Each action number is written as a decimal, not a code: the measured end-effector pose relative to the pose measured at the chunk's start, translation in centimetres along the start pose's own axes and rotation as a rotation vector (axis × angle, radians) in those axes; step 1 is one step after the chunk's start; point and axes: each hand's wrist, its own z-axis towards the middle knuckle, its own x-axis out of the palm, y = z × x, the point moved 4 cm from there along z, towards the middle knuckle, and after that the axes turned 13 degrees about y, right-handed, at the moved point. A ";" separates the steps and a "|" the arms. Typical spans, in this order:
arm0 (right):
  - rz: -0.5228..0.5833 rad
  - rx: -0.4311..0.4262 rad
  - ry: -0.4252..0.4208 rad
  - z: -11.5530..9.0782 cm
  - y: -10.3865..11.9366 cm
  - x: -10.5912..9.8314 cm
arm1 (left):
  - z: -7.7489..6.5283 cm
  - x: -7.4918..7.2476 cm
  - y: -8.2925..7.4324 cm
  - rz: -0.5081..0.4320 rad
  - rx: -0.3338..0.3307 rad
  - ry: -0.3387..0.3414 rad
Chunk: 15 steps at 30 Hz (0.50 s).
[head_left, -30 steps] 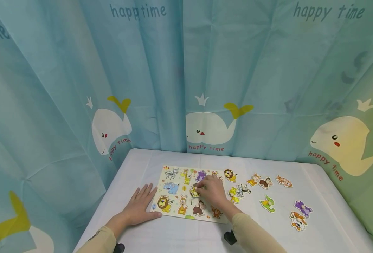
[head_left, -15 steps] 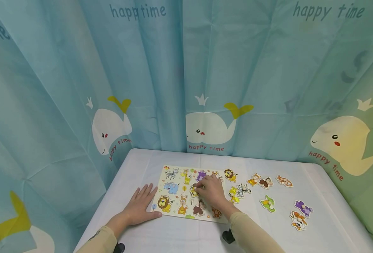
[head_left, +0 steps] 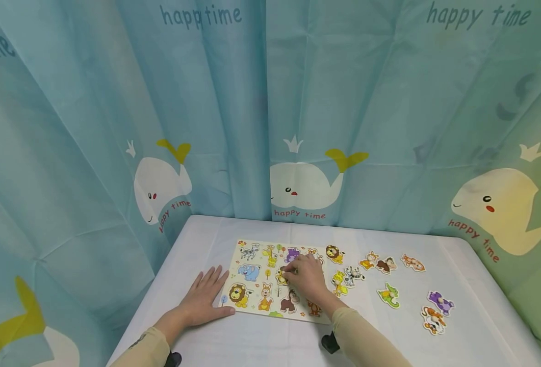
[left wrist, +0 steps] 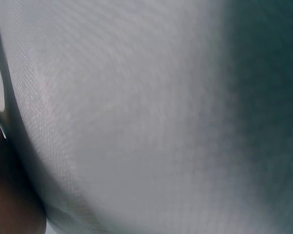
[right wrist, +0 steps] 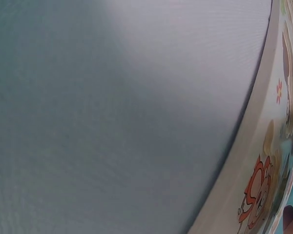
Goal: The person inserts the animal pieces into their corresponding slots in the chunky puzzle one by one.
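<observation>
My left hand (head_left: 201, 300) lies flat on the white tabletop, fingers spread, its thumb touching the lower left corner of an animal puzzle board (head_left: 261, 244). Over the middle of that board, my right hand (head_left: 308, 279) pinches a yellow animal puzzle piece (head_left: 280, 277) between thumb and fingertips; the hand covers part of it. Board pictures include a blue elephant (head_left: 249, 273), a lion (head_left: 238, 296) and a kangaroo (head_left: 265, 297). The right wrist view catches the board's edge (right wrist: 249, 126) and part of an orange animal picture (right wrist: 256, 195).
Several loose pieces lie right of the board: a lion (head_left: 334, 254), a giraffe (head_left: 339, 283), a zebra (head_left: 354, 276), a green crocodile (head_left: 388, 295) and a purple hippo (head_left: 441, 303) among them. Curtains (head_left: 233, 102) printed with whales hang behind the table (head_left: 252, 341).
The yellow piece under my right fingertips has shifted slightly and looks flatter to the board. My left hand stays where it was.
</observation>
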 end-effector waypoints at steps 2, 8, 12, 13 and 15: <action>0.006 0.007 0.000 0.1 -0.1 0.1 | 0.0 0.0 0.0 0.005 -0.003 0.007; 0.016 0.008 0.000 0.2 -0.1 0.3 | 0.1 0.1 0.2 -0.005 0.001 -0.009; 0.020 0.008 -0.005 0.2 0.0 0.3 | 0.2 0.3 0.4 0.000 -0.005 -0.007; 0.022 0.008 -0.006 0.2 0.0 0.2 | 0.2 0.3 0.3 0.000 -0.002 -0.008; 0.020 0.010 -0.006 0.2 -0.1 0.3 | 0.1 0.1 0.2 -0.001 -0.002 -0.001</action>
